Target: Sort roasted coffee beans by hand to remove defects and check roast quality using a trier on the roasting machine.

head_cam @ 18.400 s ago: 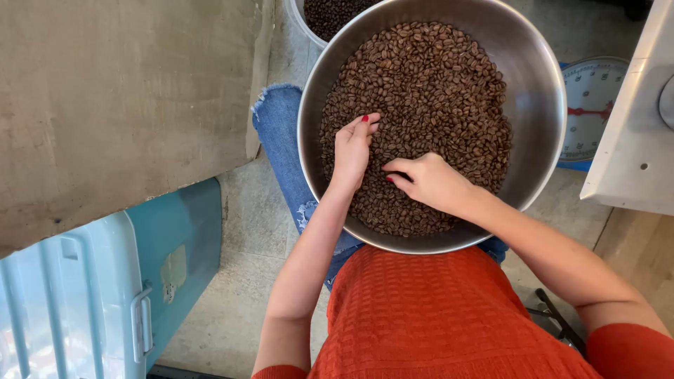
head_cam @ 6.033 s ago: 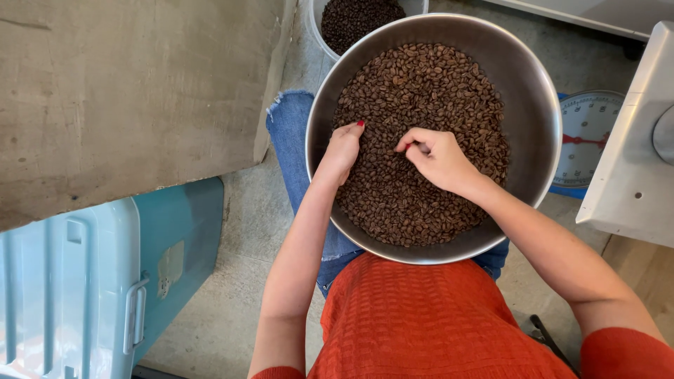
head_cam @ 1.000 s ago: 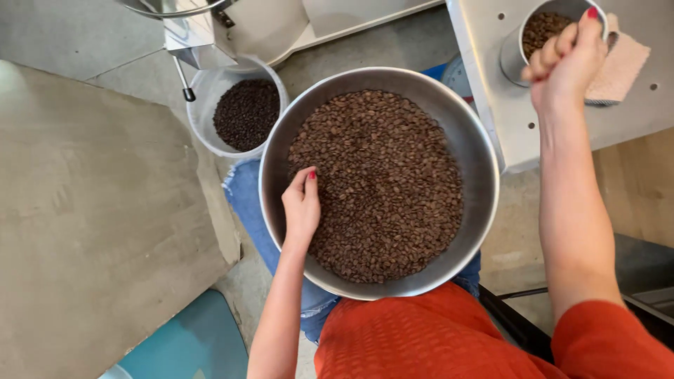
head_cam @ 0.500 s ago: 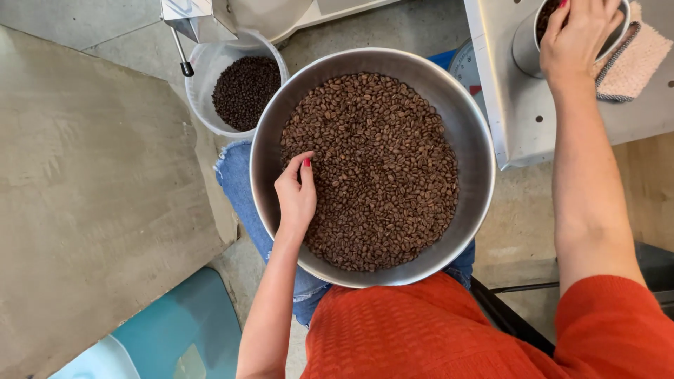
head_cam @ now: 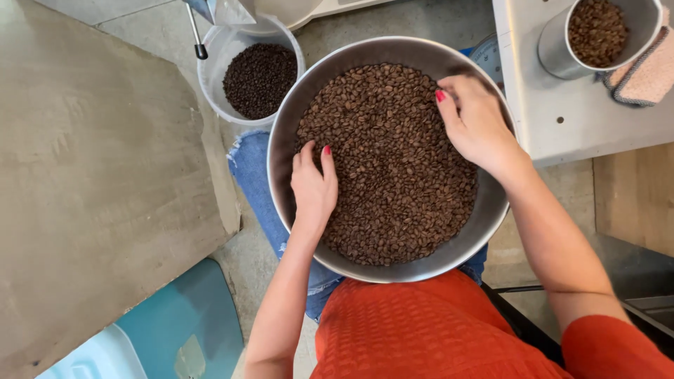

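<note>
Head view: both hands, left hand (head_cam: pixel 314 184) and right hand (head_cam: pixel 477 123), rest open on coffee beans (head_cam: pixel 393 161).

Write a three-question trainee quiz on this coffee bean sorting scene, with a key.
1. True or false: both hands rest in the large steel bowl of roasted coffee beans.
2. Which container stands on the white counter at upper right? A) metal cup of beans B) white plastic bucket C) teal bin
3. Fill in: the left hand lies flat on the beans near the bowl's ____ side.

Key:
1. True; the right hand is at the far rim.
2. A
3. Left
</note>
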